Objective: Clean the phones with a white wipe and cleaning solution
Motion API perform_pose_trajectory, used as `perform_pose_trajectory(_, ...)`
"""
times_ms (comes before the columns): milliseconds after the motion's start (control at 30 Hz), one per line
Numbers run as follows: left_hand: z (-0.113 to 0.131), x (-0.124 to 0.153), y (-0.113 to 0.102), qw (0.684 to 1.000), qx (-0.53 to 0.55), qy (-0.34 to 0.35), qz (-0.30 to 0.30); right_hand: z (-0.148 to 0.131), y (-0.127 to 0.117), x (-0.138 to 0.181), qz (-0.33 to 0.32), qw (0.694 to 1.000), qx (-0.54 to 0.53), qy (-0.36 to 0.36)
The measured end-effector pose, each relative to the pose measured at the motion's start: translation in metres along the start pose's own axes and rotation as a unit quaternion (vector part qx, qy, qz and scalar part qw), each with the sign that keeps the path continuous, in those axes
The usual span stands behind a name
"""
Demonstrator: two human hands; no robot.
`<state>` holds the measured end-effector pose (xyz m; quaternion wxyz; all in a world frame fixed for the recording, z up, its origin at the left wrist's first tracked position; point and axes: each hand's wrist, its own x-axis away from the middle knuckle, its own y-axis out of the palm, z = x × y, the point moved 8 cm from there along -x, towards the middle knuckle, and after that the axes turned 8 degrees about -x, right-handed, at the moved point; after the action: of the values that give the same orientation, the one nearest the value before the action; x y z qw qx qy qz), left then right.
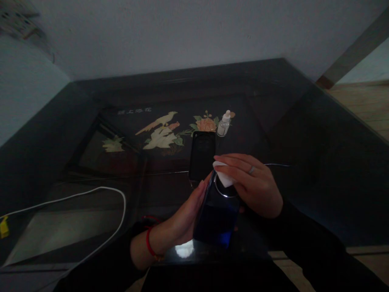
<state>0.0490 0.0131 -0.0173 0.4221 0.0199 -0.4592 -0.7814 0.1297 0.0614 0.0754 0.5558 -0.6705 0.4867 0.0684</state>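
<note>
A dark blue smartphone (217, 219) lies back side up in my left hand (188, 215), whose thumb runs along its left edge while most of the other fingers are hidden beneath. My right hand (255, 182) pinches a folded white wipe (224, 174) and presses it against the round camera ring at the phone's upper end. Just beyond the phone, a black phone case (202, 152) rests on the table, partly covered by my hands. Behind the case stands a small clear dropper bottle (224, 123) with a white top.
The dark glossy table (291, 121) carries a bird-and-flower picture (161, 136). A white cable (123, 202) curves across its left side, with a yellow tag (4, 227) near the left edge. A wall (170, 36) borders the far edge.
</note>
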Motion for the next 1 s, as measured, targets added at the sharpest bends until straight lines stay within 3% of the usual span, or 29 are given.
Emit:
perform_pose_trajectory(100,0.001,-0.001,-0.003,0.999,0.000,0.006,0.033,-0.007,0.004,-0.001,-0.024,0.999,-0.009,-0.031)
perform_pose_trajectory(300,0.003,-0.001,0.002,1.000,0.008,0.007,0.016,0.002,0.002,-0.001,-0.004,1.000,0.007,0.023)
perform_pose_trajectory(533,0.003,-0.008,-0.017,0.993,0.053,0.047,0.094,-0.023,0.019,0.002,-0.042,0.995,-0.027,-0.091)
perform_pose_trajectory(700,0.005,-0.003,-0.009,0.997,0.030,0.023,0.068,-0.009,0.005,-0.002,0.006,0.999,-0.011,-0.032)
perform_pose_trajectory(867,0.005,-0.002,-0.007,0.998,0.023,0.013,0.065,-0.009,0.007,-0.003,-0.012,0.999,-0.004,-0.044)
perform_pose_trajectory(1000,0.006,-0.002,-0.007,0.999,0.012,0.023,0.046,0.002,0.003,-0.001,0.006,1.000,0.011,0.000)
